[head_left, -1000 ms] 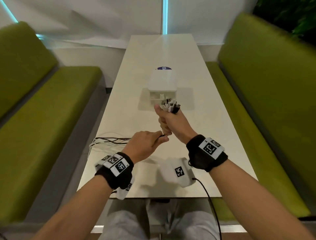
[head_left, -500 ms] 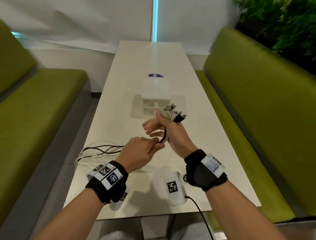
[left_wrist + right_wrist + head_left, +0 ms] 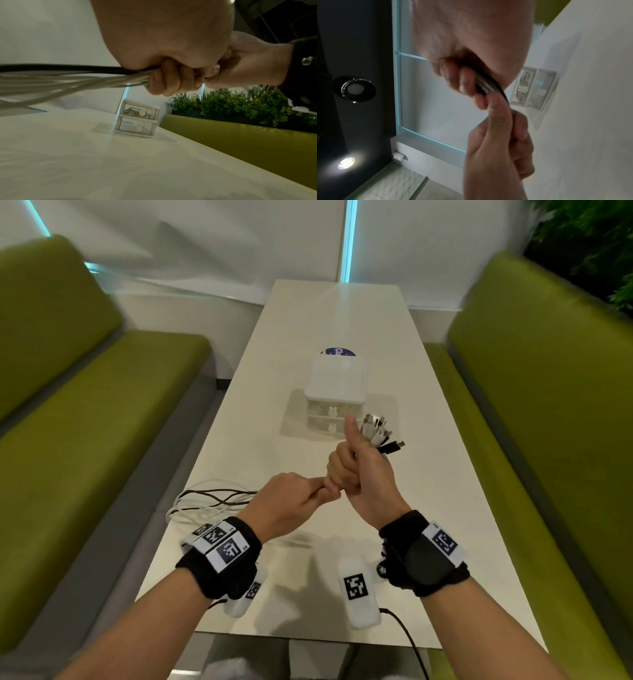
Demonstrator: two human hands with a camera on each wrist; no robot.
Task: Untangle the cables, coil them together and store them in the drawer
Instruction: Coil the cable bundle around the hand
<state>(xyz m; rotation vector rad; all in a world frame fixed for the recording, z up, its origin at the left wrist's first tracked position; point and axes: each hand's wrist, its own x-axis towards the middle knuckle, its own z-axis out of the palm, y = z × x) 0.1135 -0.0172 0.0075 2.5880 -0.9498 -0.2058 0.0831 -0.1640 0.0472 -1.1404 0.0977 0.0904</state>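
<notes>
Right hand (image 3: 363, 474): was fisted round the cables (image 3: 72, 77) just below their plugs, thumb raised; the plug ends (image 3: 380, 433) fanned out above the fist.
Left hand (image 3: 291, 505): was curled round the same bundle directly below the right fist, the two hands touching; the strands left it as one black and several white.
Cables: ran from the left hand down to the table (image 3: 342, 313), where the slack (image 3: 205, 501) lay in loose loops near the left edge, apparently free of knots.
Step in hand (judgement): gathering the strands by their plugs before coiling.
Doing it well (judgement): keep the plugs level in the right hand; let the left slide down the bundle with a light grip so the strands stay parallel; form even loops small enough for a drawer.
Drawer unit (image 3: 137, 119): stood beyond the hands at mid-table, both drawers closed; the upper one already held something coiled, the lower looked empty.
Beyond: green benches (image 3: 85, 422) flanked the table.
</notes>
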